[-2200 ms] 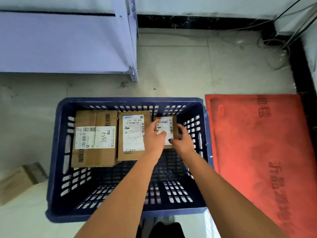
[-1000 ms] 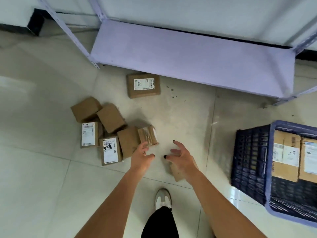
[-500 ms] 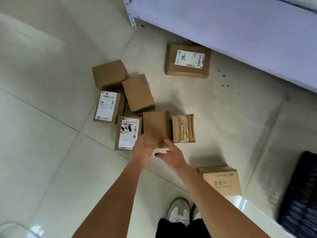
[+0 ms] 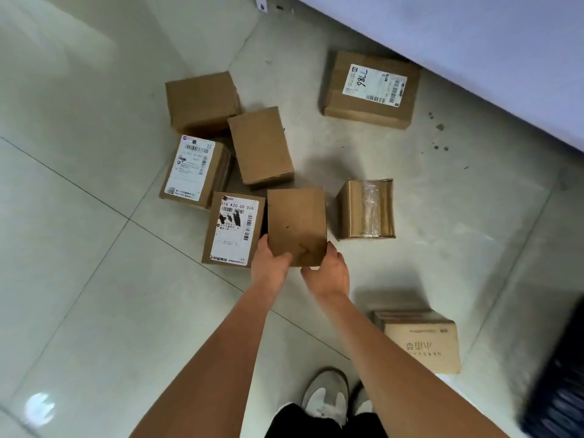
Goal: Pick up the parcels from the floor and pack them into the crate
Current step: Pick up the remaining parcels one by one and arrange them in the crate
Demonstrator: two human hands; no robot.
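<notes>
Both hands on one plain brown parcel (image 4: 296, 226), gripped at its near end. Left hand (image 4: 269, 265) wraps the near-left corner, thumb lying across the top face, fingers hidden behind the left side. Right hand (image 4: 328, 273) holds the near-right corner, thumb up along the right edge, fingers tucked under and out of sight. Can't tell whether the parcel is lifted off the floor (image 4: 94, 279) or resting on it.

Just left of it, close alongside: labelled parcel (image 4: 233, 229) reading "516 K20-00 028". Just right, small gap between: taped parcel (image 4: 366, 209) with clear tape down its top. Beyond the held one: another plain parcel (image 4: 260, 147), then a second white-label parcel (image 4: 196, 170) to its left and a plain one (image 4: 202, 101) at the far-left of the cluster. Apart from the group, near the pale shelf (image 4: 474, 42): larger flat parcel (image 4: 371, 90) marked "98L" by hand. Near right, by the right forearm: printed carton (image 4: 420, 341). Dark blue crate (image 4: 559, 390) only a blurred sliver at the right edge. White shoes (image 4: 325, 393) at the bottom
</notes>
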